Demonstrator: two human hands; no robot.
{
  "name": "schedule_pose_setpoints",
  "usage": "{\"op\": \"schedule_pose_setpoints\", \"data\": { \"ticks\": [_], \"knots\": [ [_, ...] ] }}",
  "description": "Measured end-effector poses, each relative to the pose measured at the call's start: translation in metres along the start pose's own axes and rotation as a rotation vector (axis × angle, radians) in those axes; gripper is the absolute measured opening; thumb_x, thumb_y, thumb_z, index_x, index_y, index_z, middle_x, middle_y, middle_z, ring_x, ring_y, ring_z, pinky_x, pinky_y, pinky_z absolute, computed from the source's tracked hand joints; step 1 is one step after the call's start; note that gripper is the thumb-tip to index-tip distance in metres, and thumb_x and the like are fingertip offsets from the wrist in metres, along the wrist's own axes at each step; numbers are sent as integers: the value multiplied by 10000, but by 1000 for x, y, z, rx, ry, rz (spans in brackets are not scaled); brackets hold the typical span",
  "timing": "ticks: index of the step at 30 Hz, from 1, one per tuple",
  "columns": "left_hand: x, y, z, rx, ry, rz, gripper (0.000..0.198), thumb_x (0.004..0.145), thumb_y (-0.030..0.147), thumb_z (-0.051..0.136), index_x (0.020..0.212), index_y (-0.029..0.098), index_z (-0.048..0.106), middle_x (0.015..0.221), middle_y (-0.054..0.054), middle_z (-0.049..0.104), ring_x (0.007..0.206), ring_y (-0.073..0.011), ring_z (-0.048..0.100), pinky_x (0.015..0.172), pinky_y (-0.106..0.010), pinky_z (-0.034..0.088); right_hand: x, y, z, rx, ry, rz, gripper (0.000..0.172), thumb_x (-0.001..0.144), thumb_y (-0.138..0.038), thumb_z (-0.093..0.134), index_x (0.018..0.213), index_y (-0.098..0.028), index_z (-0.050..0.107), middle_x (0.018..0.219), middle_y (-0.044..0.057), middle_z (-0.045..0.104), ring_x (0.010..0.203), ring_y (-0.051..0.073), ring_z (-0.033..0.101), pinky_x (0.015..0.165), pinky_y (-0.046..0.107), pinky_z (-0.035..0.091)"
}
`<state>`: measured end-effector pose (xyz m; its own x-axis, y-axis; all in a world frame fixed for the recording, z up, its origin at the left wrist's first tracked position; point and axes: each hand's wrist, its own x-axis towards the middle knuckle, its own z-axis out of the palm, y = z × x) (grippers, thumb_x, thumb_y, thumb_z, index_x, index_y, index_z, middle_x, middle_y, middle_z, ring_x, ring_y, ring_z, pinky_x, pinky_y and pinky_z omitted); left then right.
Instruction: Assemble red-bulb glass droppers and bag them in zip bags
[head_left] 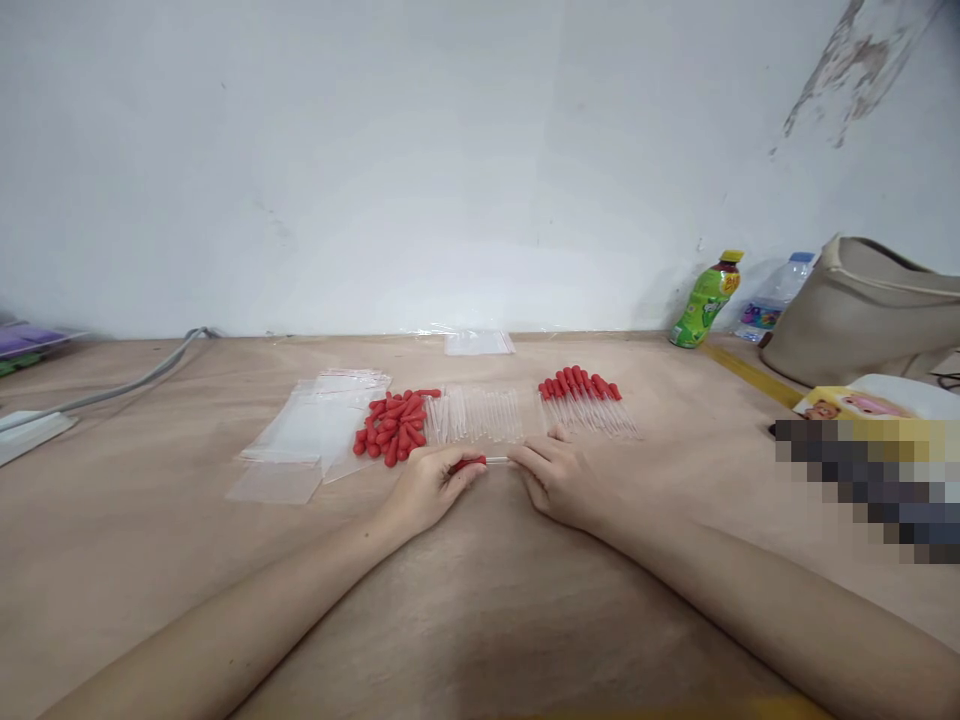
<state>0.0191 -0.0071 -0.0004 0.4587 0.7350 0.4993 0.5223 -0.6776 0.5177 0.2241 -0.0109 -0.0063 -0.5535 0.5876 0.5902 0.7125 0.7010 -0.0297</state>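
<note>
Between the fingers of my left hand [435, 488] is a red rubber bulb [472, 461], partly covered by the fingers. My right hand [559, 475] pinches a clear glass dropper tube [496, 460], whose end meets the bulb's mouth. Just beyond my left hand lies a heap of loose red bulbs [390, 425]. Bare clear tubes [480, 413] lie side by side in a row behind both hands. Beyond my right hand, several droppers with red bulbs fitted [581, 395] lie together, bulbs pointing toward the wall.
Clear plastic zip bags [296, 430] lie at left, another bag [480, 343] by the wall. A grey cable [150, 375] runs along the far left. A green drink bottle [705, 300], a water bottle [776, 295], a beige bag [862, 310] and a yellow packet [862, 405] stand at right.
</note>
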Motion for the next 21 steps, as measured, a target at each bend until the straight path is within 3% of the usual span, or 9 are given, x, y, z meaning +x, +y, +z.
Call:
{"op": "schedule_pose_setpoints", "data": {
  "ticks": [3,7,12,21],
  "knots": [
    [3,-5,-1,-14,52,18,171,790,279,552,908,183,631,828,-14,680,722,-131,620,656,-222,484,2,0,1,84,54,0,182,863,-201,383,837,-143,554,743,50,596,677,135,505,666,269,328],
    [4,-11,-2,-8,66,28,202,773,282,575,934,174,633,850,-25,685,755,-144,633,692,-235,501,4,5,-6,162,17,-2,120,840,-194,426,864,-145,533,791,55,591,716,136,513,646,240,367],
    [1,-12,0,-77,20,-7,292,780,298,563,1043,179,603,880,-30,689,740,-151,650,687,-251,526,2,10,-1,205,48,-70,145,847,-172,396,810,-150,535,730,49,573,668,133,490,634,248,375],
    [-3,-6,0,-156,-56,-24,293,767,282,576,1032,162,612,887,-36,691,764,-153,655,716,-247,535,0,8,3,216,41,-123,173,851,-167,375,774,-153,529,664,33,554,629,128,451,621,256,355]
  ]
}}
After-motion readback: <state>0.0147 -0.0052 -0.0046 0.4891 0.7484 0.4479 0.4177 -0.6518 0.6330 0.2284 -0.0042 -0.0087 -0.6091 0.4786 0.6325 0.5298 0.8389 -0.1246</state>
